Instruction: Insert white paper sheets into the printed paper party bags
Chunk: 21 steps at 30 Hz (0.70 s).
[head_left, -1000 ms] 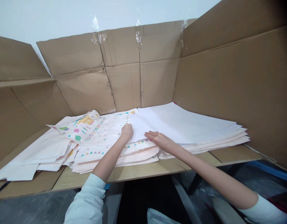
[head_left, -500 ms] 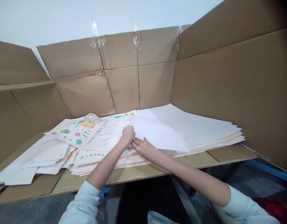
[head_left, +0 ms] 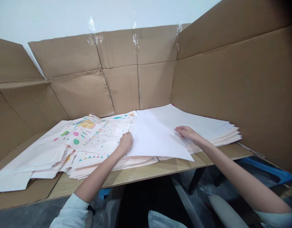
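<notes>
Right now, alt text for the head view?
Two bare hands work over large paper sheets on a wooden table: the left hand is at the edge of a sheet printed with colourful shapes, and the right hand lies on a stack of plain white sheets. Cardboard panels stand behind.

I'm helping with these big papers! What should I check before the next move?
1. Left hand touching the papers: ok, it rests by the edge of the top white sheet.
2. Right hand touching the papers: ok, it lies on the white sheets.
3. Either hand pinching a sheet: cannot tell from this view.
4. Top white sheet lined up with the papers below: not ok, its corner sticks out toward the front.
5. Printed sheets in a neat pile: not ok, their edges are uneven.
6. Cardboard wall standing behind the papers: ok.
</notes>
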Motion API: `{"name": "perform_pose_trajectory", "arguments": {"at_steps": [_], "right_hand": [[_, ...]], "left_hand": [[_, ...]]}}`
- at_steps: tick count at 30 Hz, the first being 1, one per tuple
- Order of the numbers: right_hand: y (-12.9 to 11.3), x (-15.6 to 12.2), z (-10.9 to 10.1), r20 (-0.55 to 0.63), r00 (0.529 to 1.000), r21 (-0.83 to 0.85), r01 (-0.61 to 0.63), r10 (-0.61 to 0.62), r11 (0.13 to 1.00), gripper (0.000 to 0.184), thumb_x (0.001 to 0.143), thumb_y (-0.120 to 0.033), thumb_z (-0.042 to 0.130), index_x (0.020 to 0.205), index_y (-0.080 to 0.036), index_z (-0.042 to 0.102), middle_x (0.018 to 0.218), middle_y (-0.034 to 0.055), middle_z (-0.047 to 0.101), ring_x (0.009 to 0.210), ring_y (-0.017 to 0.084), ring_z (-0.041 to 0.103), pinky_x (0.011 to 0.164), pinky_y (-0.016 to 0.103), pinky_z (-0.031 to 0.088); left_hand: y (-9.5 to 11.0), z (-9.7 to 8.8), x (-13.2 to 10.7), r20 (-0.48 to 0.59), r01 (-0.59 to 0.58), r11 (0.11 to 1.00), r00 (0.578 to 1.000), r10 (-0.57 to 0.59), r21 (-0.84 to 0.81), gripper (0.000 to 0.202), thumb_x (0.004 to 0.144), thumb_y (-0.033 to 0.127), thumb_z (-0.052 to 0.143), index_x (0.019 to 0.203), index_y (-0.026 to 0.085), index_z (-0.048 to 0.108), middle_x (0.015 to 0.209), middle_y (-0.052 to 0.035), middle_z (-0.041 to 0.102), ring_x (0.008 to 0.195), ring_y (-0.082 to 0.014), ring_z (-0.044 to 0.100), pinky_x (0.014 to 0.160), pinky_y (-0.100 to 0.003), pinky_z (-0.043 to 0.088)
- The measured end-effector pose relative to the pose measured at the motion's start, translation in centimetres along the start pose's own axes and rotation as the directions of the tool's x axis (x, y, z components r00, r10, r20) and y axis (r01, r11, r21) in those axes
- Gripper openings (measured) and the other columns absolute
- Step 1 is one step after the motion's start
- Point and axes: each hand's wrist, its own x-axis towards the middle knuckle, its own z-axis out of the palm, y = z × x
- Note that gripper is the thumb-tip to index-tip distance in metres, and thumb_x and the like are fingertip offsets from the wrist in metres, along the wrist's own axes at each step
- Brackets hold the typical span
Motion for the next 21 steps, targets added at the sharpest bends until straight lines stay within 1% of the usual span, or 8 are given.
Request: {"name": "perform_pose_trajectory", "arguments": {"at_steps": [3,5,7,10,12,16,19,21], "right_hand": [[0.2,-0.2,0.4,-0.035,0.997,0.297,-0.054,0.068,0.953,0.034,0.066,-0.026,0.059,0.097,-0.012,0.053,0.110,0.0093,0.052,0.082,0.010,0.054,0.067,0.017,0.044],[0.2,-0.4,0.4,-0.028,0.995,0.455,-0.072,0.095,0.888,0.035,0.063,-0.023,0.061,0.095,-0.014,0.051,0.113,0.0099,0.050,0.079,0.010,0.055,0.065,0.017,0.046],[0.3,-0.8,-0.1,0.005,0.994,0.555,-0.095,0.112,0.827,0.026,0.063,-0.018,0.059,0.087,-0.014,0.051,0.101,0.0093,0.056,0.073,0.010,0.056,0.063,0.017,0.047],[0.5,-1.9,-0.9,0.124,0.986,0.644,-0.165,0.111,0.747,0.013,0.065,-0.012,0.055,0.077,-0.013,0.051,0.082,0.0075,0.060,0.071,0.011,0.057,0.066,0.018,0.047],[0.5,-2.6,-1.4,0.207,0.971,0.645,-0.225,0.116,0.730,0.013,0.066,-0.012,0.055,0.079,-0.012,0.053,0.079,0.0071,0.062,0.070,0.012,0.058,0.067,0.021,0.048],[0.2,-3.2,-1.7,0.268,0.944,0.517,-0.308,0.191,0.799,0.017,0.065,-0.012,0.060,0.082,-0.009,0.055,0.079,0.0085,0.063,0.065,0.014,0.059,0.063,0.023,0.049],[-0.1,-2.5,-1.5,0.308,0.930,0.443,-0.325,0.199,0.836,0.019,0.063,-0.008,0.061,0.081,-0.008,0.055,0.082,0.0102,0.063,0.069,0.015,0.061,0.065,0.023,0.050],[-0.1,-2.0,-1.4,0.365,0.918,0.426,-0.316,0.158,0.848,0.024,0.062,-0.008,0.061,0.085,-0.009,0.056,0.086,0.0109,0.063,0.073,0.017,0.062,0.069,0.025,0.050]], "left_hand": [[-0.1,0.0,0.6,-0.022,-0.002,0.998,1.000,0.001,-0.067,0.037,0.073,0.001,0.033,0.107,0.003,0.047,0.102,-0.0155,0.055,0.096,-0.0201,0.053,0.078,-0.025,0.040],[-0.3,-0.1,0.8,-0.024,0.000,0.995,1.000,-0.002,-0.098,0.036,0.072,0.000,0.032,0.104,0.004,0.048,0.098,-0.0148,0.057,0.093,-0.0197,0.054,0.075,-0.025,0.041],[-0.5,-0.3,0.8,-0.023,-0.001,0.993,1.000,-0.002,-0.120,0.034,0.072,0.001,0.033,0.101,0.005,0.050,0.093,-0.0136,0.059,0.089,-0.0193,0.056,0.073,-0.024,0.041],[-0.7,-0.6,0.2,-0.019,-0.034,0.990,0.999,0.031,-0.140,0.031,0.072,0.003,0.034,0.098,0.007,0.051,0.089,-0.0118,0.060,0.086,-0.0188,0.057,0.071,-0.024,0.041],[-0.4,-0.9,-0.5,-0.010,-0.060,0.991,0.998,0.059,-0.124,0.029,0.074,0.007,0.034,0.096,0.008,0.052,0.089,-0.0120,0.060,0.085,-0.0196,0.057,0.070,-0.025,0.042],[0.9,-1.4,-0.8,-0.001,-0.043,0.999,0.999,0.043,-0.030,0.027,0.077,0.017,0.036,0.093,0.009,0.055,0.090,-0.0133,0.059,0.085,-0.0235,0.057,0.068,-0.030,0.044],[2.2,-1.3,0.5,-0.014,-0.025,1.000,1.000,0.025,-0.001,0.031,0.076,0.018,0.039,0.102,0.008,0.052,0.097,-0.0141,0.057,0.091,-0.0251,0.054,0.072,-0.032,0.044],[2.8,-1.3,1.8,0.020,-0.001,1.000,1.000,0.001,-0.007,0.034,0.077,0.015,0.037,0.107,0.007,0.050,0.105,-0.0152,0.054,0.098,-0.0244,0.051,0.077,-0.033,0.043]]}}
